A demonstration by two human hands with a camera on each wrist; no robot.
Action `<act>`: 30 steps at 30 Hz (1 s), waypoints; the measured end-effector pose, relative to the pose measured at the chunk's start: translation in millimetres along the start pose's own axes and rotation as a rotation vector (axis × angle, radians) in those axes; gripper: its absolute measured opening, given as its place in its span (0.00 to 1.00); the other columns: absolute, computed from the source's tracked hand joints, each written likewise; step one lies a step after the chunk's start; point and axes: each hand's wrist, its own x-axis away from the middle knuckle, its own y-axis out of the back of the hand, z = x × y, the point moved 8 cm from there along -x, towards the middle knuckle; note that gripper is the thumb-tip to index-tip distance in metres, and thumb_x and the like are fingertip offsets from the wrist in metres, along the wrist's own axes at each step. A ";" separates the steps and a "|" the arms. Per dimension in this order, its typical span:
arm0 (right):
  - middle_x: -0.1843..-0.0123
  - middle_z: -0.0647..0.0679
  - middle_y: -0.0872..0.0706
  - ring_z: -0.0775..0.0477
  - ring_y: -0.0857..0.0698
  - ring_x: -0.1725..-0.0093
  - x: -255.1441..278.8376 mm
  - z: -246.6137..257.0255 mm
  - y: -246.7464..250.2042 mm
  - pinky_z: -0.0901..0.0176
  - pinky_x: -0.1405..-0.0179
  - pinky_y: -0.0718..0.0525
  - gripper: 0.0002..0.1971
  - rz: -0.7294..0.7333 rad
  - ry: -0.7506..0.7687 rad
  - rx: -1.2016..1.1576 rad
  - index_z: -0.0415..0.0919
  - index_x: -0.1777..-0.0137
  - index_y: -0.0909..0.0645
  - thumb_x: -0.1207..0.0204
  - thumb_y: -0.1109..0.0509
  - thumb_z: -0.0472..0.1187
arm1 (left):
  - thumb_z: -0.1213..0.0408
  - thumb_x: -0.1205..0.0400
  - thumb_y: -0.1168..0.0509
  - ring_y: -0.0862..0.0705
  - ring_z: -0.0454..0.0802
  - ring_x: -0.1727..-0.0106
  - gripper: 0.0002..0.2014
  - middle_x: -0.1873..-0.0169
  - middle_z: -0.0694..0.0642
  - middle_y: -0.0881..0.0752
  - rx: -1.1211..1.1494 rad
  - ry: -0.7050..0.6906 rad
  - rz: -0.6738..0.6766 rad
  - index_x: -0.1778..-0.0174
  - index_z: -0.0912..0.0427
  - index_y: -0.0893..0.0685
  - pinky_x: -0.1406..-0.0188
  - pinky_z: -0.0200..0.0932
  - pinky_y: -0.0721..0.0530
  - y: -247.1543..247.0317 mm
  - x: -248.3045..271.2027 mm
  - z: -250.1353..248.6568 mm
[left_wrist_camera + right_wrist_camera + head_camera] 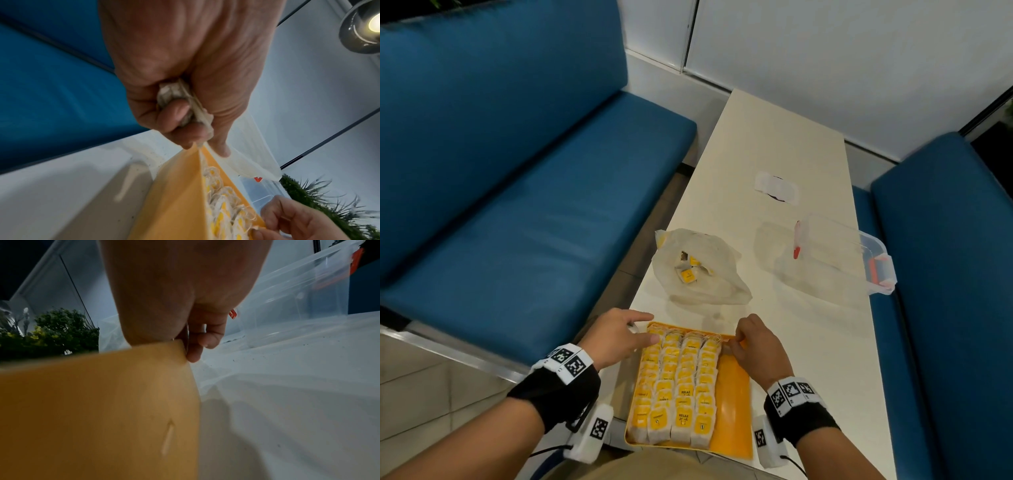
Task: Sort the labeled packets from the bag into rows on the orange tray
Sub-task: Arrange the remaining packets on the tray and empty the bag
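Right wrist view hides the right hand (185, 293) behind the orange tray (98, 402), fingers pinching its rim; left hand (185, 65) clenches packets (176, 97).

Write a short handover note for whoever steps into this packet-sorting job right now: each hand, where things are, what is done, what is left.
Left hand: holds crumpled packets in its curled fingers at the orange tray's far left corner.
Right hand: pinches the tray's far edge by the fourth row.
Done: four rows of packets fill the tray's left side.
Left: the right strip is bare; more packets lie in the bag beyond the tray.
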 end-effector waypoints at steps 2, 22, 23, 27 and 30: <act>0.53 0.56 0.26 0.51 0.21 0.60 3.8 3.4 9.3 0.57 0.63 0.19 0.11 -0.029 0.017 -0.020 0.48 0.56 0.24 0.27 0.24 0.49 | 0.50 0.23 0.21 0.16 0.43 0.70 0.15 0.61 0.50 0.13 0.085 -0.012 -0.037 0.42 0.47 0.09 0.74 0.32 0.21 6.4 3.1 -8.5; 0.48 0.59 0.16 0.57 0.17 0.52 24.7 119.6 38.5 0.64 0.47 0.18 0.13 0.006 0.317 -0.482 0.53 0.41 0.13 0.26 0.24 0.42 | 0.38 0.12 0.42 0.20 0.53 0.73 0.28 0.63 0.64 0.15 0.673 0.314 0.404 0.45 0.62 0.15 0.81 0.38 0.29 -63.4 16.1 -52.0; 0.49 0.59 0.16 0.58 0.17 0.52 23.1 121.3 36.4 0.61 0.47 0.17 0.11 0.017 0.315 -0.448 0.52 0.43 0.12 0.25 0.25 0.43 | 0.38 0.12 0.43 0.20 0.53 0.73 0.27 0.63 0.63 0.15 0.665 0.311 0.404 0.46 0.62 0.15 0.81 0.37 0.29 -64.4 15.8 -53.6; 0.58 0.56 0.14 0.58 0.16 0.58 21.0 117.4 38.3 0.61 0.53 0.16 0.03 -0.056 0.267 -0.438 0.48 0.53 0.11 0.25 0.25 0.41 | 0.40 0.11 0.43 0.20 0.53 0.73 0.25 0.60 0.63 0.13 0.675 0.298 0.399 0.47 0.61 0.16 0.81 0.37 0.30 -65.0 14.1 -55.6; 0.61 0.57 0.13 0.58 0.14 0.58 21.3 106.5 48.8 0.72 0.58 0.20 0.03 -0.172 0.185 -0.503 0.46 0.57 0.12 0.25 0.24 0.37 | 0.40 0.13 0.39 0.21 0.51 0.72 0.25 0.59 0.63 0.14 0.735 0.285 0.402 0.45 0.62 0.14 0.82 0.37 0.29 -64.1 10.2 -53.8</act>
